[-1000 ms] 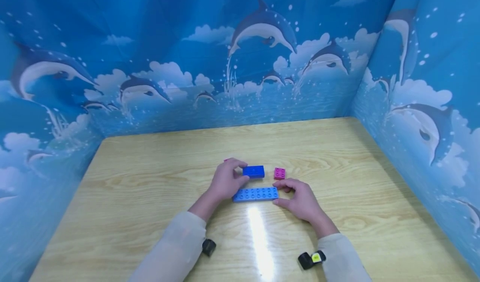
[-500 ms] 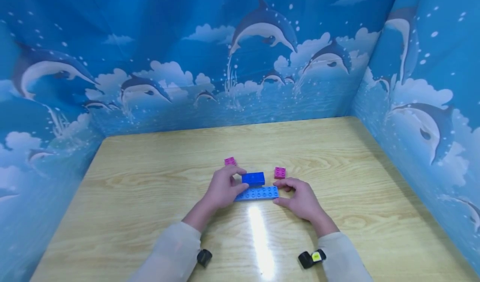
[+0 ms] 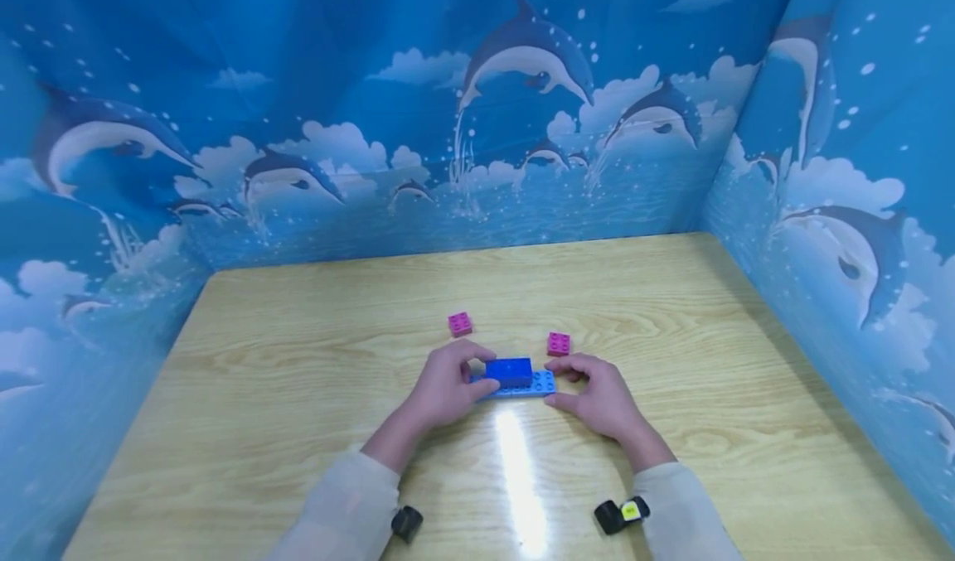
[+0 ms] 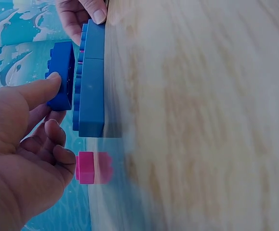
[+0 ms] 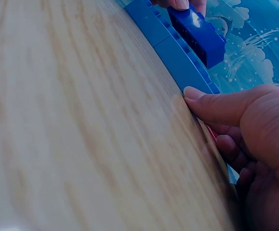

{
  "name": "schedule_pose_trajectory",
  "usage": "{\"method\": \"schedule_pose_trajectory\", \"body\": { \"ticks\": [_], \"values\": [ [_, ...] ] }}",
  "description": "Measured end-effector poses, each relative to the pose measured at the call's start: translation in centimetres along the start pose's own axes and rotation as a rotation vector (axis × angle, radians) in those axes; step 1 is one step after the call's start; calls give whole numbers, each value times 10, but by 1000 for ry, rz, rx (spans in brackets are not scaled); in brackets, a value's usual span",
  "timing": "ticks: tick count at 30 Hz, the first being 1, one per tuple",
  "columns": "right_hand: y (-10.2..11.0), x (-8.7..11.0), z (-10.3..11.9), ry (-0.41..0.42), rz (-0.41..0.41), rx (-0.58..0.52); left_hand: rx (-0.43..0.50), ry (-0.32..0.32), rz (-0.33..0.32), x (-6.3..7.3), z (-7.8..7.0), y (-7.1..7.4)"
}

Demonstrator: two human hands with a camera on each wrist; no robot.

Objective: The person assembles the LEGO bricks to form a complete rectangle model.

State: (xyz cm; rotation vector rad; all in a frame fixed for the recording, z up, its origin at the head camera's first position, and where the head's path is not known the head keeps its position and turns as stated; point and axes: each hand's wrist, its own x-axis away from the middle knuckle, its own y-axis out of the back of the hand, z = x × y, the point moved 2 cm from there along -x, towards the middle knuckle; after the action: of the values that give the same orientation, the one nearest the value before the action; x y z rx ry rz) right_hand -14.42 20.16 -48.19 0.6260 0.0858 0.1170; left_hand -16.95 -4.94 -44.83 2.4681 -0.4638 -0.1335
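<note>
My left hand (image 3: 448, 383) pinches a dark blue toy brick (image 3: 509, 372) between thumb and fingers. In the left wrist view that dark blue brick (image 4: 64, 55) hangs close over the studs of two light blue bricks (image 4: 92, 91), with a narrow gap between. Those lighter bricks (image 3: 543, 383) lie end to end as one row on the table. My right hand (image 3: 600, 395) holds the row's right end, thumb at the near side and forefinger at the far side. The right wrist view shows its thumb (image 5: 211, 103) against the light blue brick's side.
Two small pink bricks lie behind the row: one at the left (image 3: 460, 323), one at the right (image 3: 559, 344). The wood-grain table (image 3: 298, 337) meets a dolphin-print backdrop (image 3: 336, 205) at the back and sides.
My left hand has brought the dark blue brick toward me, from behind the light blue row to over it. The left pink brick has come into full view. My right hand stays in place.
</note>
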Motion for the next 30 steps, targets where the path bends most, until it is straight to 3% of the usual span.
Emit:
{"method": "schedule_pose_trajectory", "body": {
  "ticks": [5,30],
  "values": [
    [0,0,0,5,-9,-3,9,-31,-2,1,2,-2],
    [1,0,2,17,-8,-6,-2,-65,15,2,4,-5]
  ]
}}
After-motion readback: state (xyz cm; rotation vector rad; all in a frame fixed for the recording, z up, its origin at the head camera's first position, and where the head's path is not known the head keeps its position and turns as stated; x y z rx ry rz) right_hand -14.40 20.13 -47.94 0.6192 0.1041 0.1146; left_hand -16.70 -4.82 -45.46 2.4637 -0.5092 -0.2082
